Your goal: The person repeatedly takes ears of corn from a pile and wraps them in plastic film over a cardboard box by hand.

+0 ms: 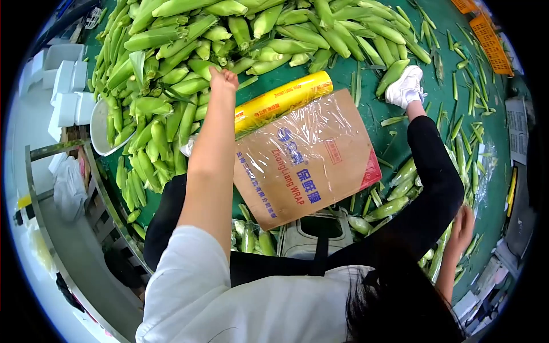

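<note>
My left hand (pixel 225 79) reaches forward to the near edge of a big heap of green ears of corn (pixel 154 38). Its fingers are curled closed against the end of an ear of corn (pixel 201 68) in the husk. Low on the right, my right hand (pixel 462 226) hangs beside several ears of corn in clear film (pixel 439 251); its fingers look stretched out, with nothing visible in them. Between my legs lies a cardboard box (pixel 320 154) covered in clear film. A yellow roll of plastic wrap (pixel 283 102) rests along the box's far edge.
Film-wrapped ears (pixel 400 197) lie under my bent right leg. Husk strips (pixel 472 91) litter the green floor (pixel 366 123). A white basin (pixel 103 128) and a metal frame (pixel 74 251) stand left. An orange crate (pixel 490 43) is at the far right.
</note>
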`<state>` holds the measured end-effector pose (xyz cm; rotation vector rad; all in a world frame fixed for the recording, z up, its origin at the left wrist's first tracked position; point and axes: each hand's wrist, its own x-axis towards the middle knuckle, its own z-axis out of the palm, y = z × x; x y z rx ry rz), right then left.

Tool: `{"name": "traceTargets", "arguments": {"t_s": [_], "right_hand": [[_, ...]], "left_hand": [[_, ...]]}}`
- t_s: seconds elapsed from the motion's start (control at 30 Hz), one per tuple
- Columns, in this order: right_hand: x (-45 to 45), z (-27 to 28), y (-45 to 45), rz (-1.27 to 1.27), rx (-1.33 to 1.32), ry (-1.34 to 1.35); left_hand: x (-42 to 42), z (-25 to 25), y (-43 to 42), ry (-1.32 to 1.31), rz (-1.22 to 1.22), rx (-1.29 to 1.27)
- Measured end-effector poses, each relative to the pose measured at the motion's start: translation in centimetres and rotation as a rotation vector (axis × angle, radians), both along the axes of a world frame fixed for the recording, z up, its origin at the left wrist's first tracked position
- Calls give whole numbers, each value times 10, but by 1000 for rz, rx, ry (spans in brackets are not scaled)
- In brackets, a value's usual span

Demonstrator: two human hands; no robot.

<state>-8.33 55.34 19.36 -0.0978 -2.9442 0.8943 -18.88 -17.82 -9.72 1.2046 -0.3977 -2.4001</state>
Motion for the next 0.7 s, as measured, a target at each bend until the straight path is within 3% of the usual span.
{"name": "traceTargets", "arguments": {"t_s": [0.03, 0.1, 0.13, 0.17, 0.2, 0.27, 0.3, 0.33, 0.4, 0.43, 0.47, 0.53, 0.57, 0.6, 0.7], "right_hand": [[-39, -2, -76, 155, -115, -5], [-80, -55, -163, 170, -311, -344], [-93, -118, -187, 349, -87, -227], [-95, -161, -223, 344, -25, -171], [-89, -174, -259, 373, 154, -92], [-81, -187, -286, 408, 158, -88], [-74, -195, -292, 420, 166, -95], [-71, -212, -283, 407, -23, -222], [-84, -246, -249, 373, -394, -457], [-83, -236, -238, 353, -802, -419], [-77, -198, -248, 273, -921, -439], [-82, -173, -279, 645, -578, 59], [-79, -173, -304, 757, -565, 49], [-78, -175, -325, 872, -556, 37], [-73, -216, -348, 1165, -303, -26]], "left_hand": [[12, 7, 20, 122, -3, 2], [50, 39, 84, -82, -21, 91], [78, 64, 137, -133, -50, -136], [112, 65, 169, -162, -242, -410], [141, 57, 183, -193, -411, -675], [188, 49, 196, -125, -611, -1464], [200, 68, 193, -290, -870, -1535], [213, 82, 187, -460, -1137, -1577], [223, 91, 166, -412, -1408, -1651], [219, 91, 154, -378, -1541, -1689], [215, 89, 146, -346, -1565, -1734], [208, 80, 137, -273, -1622, -1804], [201, 70, 127, -236, -1703, -1802], [187, 98, 129, -327, -1806, -1872], [178, 113, 122, -415, -1903, -1872]]}}
